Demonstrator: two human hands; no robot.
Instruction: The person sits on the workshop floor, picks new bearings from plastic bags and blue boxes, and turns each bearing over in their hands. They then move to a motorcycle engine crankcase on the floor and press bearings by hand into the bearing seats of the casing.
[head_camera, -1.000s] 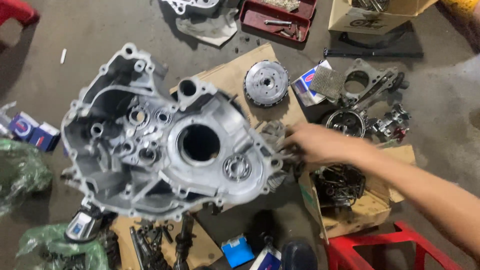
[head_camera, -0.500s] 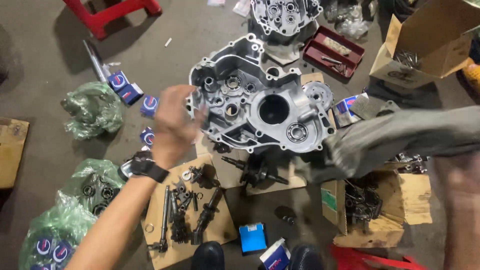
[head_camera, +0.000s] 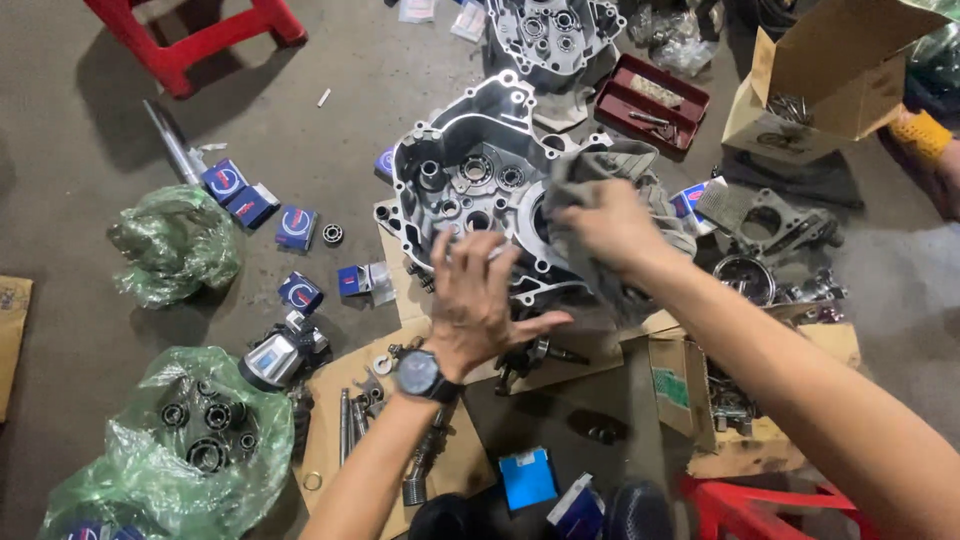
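Single head-worn camera, looking steeply down from above at close range; both hands, left (head_camera: 478, 305) and right (head_camera: 610, 228), fall mid-frame over the engine case (head_camera: 470, 185) on the floor (head_camera: 80, 150)

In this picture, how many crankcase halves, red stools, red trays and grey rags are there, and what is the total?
Crankcase halves: 2
Red stools: 2
Red tray: 1
Grey rag: 1
Total: 6
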